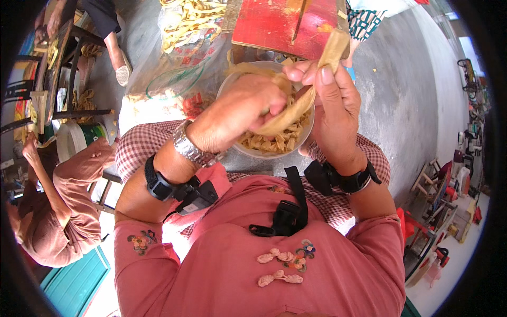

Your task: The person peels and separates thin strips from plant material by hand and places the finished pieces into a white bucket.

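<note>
My right hand (pixel 336 97) pinches a flat tan fibrous strip (pixel 295 113) between thumb and fingers, and one end sticks up past the thumb. The strip hangs in a curve down to my left hand (pixel 253 99), whose curled fingers close on it; their tips are partly hidden. More tan fibre (pixel 247 68) shows just beyond the left knuckles. Both hands are above a round whitish tub (pixel 265 154) between my knees. Inside lie many short tan pieces (pixel 273 142), partly covered by my hands and the strip.
Beyond the tub stands a red wooden board (pixel 265 27) with a thin brown upright piece (pixel 299 21) on it. A clear plastic bag (pixel 178 71) with yellowish strips (pixel 190 23) lies left of it. At left, another person (pixel 59 206) sits near a white bucket (pixel 77 138).
</note>
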The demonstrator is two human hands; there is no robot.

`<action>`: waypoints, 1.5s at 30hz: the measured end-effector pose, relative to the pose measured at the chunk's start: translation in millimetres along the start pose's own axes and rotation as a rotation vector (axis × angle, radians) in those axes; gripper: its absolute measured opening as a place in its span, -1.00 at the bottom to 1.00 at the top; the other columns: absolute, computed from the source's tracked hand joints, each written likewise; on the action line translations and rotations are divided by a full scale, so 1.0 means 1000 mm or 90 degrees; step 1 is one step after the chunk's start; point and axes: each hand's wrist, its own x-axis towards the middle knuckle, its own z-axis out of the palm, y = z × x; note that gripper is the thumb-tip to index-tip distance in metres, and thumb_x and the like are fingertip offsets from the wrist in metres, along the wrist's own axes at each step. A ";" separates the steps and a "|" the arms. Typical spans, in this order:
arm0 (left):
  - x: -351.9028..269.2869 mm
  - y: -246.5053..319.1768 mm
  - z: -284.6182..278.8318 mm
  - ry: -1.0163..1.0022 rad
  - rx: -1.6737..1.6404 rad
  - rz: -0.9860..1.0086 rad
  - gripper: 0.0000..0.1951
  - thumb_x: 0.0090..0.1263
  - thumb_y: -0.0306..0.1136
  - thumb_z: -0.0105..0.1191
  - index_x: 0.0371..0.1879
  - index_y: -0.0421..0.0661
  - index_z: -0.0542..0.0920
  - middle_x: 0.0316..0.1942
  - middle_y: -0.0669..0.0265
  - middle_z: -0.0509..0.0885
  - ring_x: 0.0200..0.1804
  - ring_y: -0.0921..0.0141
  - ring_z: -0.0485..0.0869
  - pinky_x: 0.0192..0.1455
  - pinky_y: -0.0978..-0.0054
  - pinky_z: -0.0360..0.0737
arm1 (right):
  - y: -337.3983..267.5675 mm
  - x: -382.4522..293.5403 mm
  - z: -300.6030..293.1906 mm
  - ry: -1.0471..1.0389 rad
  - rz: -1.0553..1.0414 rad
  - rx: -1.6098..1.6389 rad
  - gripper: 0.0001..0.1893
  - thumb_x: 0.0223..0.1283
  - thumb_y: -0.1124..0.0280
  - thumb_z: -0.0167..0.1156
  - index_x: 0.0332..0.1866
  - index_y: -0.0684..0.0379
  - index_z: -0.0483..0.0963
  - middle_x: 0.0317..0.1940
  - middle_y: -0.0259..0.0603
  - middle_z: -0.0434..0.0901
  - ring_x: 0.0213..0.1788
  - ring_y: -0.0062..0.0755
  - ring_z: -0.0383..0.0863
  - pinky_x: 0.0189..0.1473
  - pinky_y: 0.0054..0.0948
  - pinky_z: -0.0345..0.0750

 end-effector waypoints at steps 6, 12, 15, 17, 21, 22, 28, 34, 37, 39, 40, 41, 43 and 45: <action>-0.010 0.011 -0.011 -0.119 0.156 -0.009 -0.82 0.26 -0.42 -0.05 -0.60 -0.16 0.46 -0.63 0.38 0.44 -0.60 0.59 0.36 -0.57 0.60 0.24 | 0.005 0.004 0.002 -0.036 0.182 -0.175 -0.74 0.39 0.29 -0.04 -0.19 0.29 0.46 -0.38 -0.46 0.46 -0.33 -0.76 0.38 -0.30 -0.67 0.38; -0.013 0.007 -0.010 0.161 0.617 0.491 -0.88 0.14 -0.54 0.17 -0.35 -0.18 0.57 -0.10 0.16 0.50 -0.12 0.14 0.56 -0.14 0.32 0.55 | -0.005 0.016 0.000 -0.098 0.217 -0.189 -0.72 0.36 0.28 -0.02 -0.18 0.30 0.50 -0.37 -0.45 0.52 -0.31 -0.75 0.43 -0.27 -0.65 0.41; -0.011 0.003 -0.014 0.173 0.633 0.506 -0.86 0.14 -0.54 0.17 -0.34 -0.19 0.55 -0.17 0.14 0.52 -0.14 0.13 0.58 -0.12 0.33 0.54 | -0.013 0.021 0.001 -0.176 0.230 -0.207 -0.70 0.35 0.23 0.00 -0.20 0.29 0.51 -0.38 -0.44 0.53 -0.30 -0.72 0.46 -0.25 -0.61 0.42; -0.010 0.001 -0.019 0.137 0.575 0.418 -0.83 0.22 -0.55 0.14 -0.23 -0.18 0.50 -0.28 0.27 0.57 -0.28 0.33 0.59 -0.22 0.48 0.52 | -0.015 0.020 -0.001 -0.208 0.197 -0.272 -0.68 0.35 0.19 0.01 -0.21 0.29 0.50 -0.39 -0.42 0.54 -0.29 -0.70 0.47 -0.23 -0.59 0.43; -0.002 -0.005 -0.027 -0.036 0.028 0.239 -0.81 0.41 -0.44 0.03 -0.05 -0.14 0.46 -0.32 0.44 0.58 -0.39 0.64 0.48 -0.34 0.69 0.42 | -0.007 0.016 -0.011 -0.252 0.048 -0.384 -0.64 0.37 0.12 0.00 -0.14 0.28 0.45 -0.37 -0.35 0.55 -0.27 -0.63 0.49 -0.20 -0.56 0.45; -0.003 0.001 -0.028 -0.068 -0.036 0.189 -0.79 0.42 -0.41 0.02 -0.02 -0.14 0.46 -0.32 0.43 0.59 -0.39 0.65 0.48 -0.33 0.69 0.42 | -0.005 0.014 -0.012 -0.244 0.038 -0.349 -0.64 0.37 0.12 0.00 -0.11 0.27 0.44 -0.36 -0.35 0.55 -0.27 -0.62 0.49 -0.19 -0.57 0.46; -0.009 0.011 -0.014 -0.169 -0.117 0.152 -0.57 0.34 -0.38 0.11 0.18 -0.16 0.41 -0.08 0.32 0.60 -0.08 0.45 0.62 -0.02 0.62 0.51 | 0.005 0.010 -0.021 -0.159 0.043 -0.277 -0.61 0.40 0.12 -0.05 0.05 0.24 0.43 -0.36 -0.36 0.51 -0.42 -0.68 0.48 -0.37 -0.66 0.45; 0.001 -0.003 -0.012 0.046 0.415 0.365 -0.54 0.34 -0.27 0.15 0.19 -0.16 0.44 0.01 0.29 0.55 0.11 0.51 0.47 0.10 0.54 0.46 | 0.007 0.009 -0.022 -0.130 0.085 -0.240 -0.66 0.41 0.15 -0.05 -0.05 0.25 0.44 -0.42 -0.39 0.50 -0.56 -0.72 0.43 -0.52 -0.71 0.38; 0.006 -0.015 -0.009 0.089 0.392 0.384 -0.54 0.41 -0.17 0.04 0.22 -0.13 0.42 -0.02 0.27 0.57 0.07 0.49 0.50 0.07 0.53 0.48 | 0.009 0.010 -0.022 -0.127 0.082 -0.255 -0.69 0.41 0.16 -0.05 -0.09 0.23 0.41 -0.38 -0.37 0.52 -0.53 -0.74 0.42 -0.53 -0.73 0.37; 0.006 -0.014 -0.007 0.074 0.276 0.338 -0.54 0.46 -0.10 -0.06 0.18 -0.17 0.44 -0.04 0.21 0.59 0.01 0.41 0.55 0.06 0.49 0.49 | 0.011 0.010 -0.011 -0.066 0.055 -0.243 -0.71 0.41 0.18 -0.05 -0.09 0.22 0.39 -0.34 -0.36 0.53 -0.49 -0.75 0.44 -0.54 -0.74 0.36; 0.002 -0.006 -0.004 0.052 0.204 0.291 -0.54 0.48 -0.07 -0.12 0.13 -0.21 0.46 -0.04 0.16 0.59 -0.03 0.35 0.57 0.06 0.45 0.48 | 0.009 0.010 -0.011 -0.053 0.058 -0.268 -0.70 0.41 0.18 -0.06 -0.06 0.23 0.38 -0.32 -0.34 0.53 -0.45 -0.73 0.45 -0.50 -0.72 0.38; 0.000 -0.002 -0.002 0.030 0.133 0.244 -0.51 0.50 -0.04 -0.18 0.09 -0.26 0.48 -0.03 0.11 0.60 -0.07 0.28 0.60 0.06 0.41 0.48 | 0.007 0.010 -0.012 -0.039 0.062 -0.293 -0.69 0.41 0.18 -0.06 -0.02 0.23 0.36 -0.31 -0.32 0.53 -0.42 -0.71 0.46 -0.47 -0.70 0.41; 0.003 -0.009 -0.009 -0.021 0.070 0.190 -0.48 0.51 -0.01 -0.24 0.14 -0.23 0.46 -0.12 0.17 0.62 -0.16 0.32 0.65 -0.02 0.45 0.55 | 0.007 0.011 -0.016 -0.043 -0.003 -0.345 -0.66 0.42 0.16 -0.09 0.02 0.25 0.35 -0.30 -0.30 0.54 -0.35 -0.66 0.49 -0.39 -0.65 0.43; 0.003 -0.009 -0.010 -0.085 -0.034 0.123 -0.46 0.52 0.02 -0.29 0.15 -0.22 0.46 -0.16 0.21 0.63 -0.22 0.34 0.67 -0.07 0.45 0.59 | 0.012 0.015 -0.024 -0.071 -0.080 -0.372 -0.62 0.42 0.13 -0.13 -0.01 0.28 0.38 -0.32 -0.28 0.55 -0.31 -0.60 0.50 -0.31 -0.61 0.43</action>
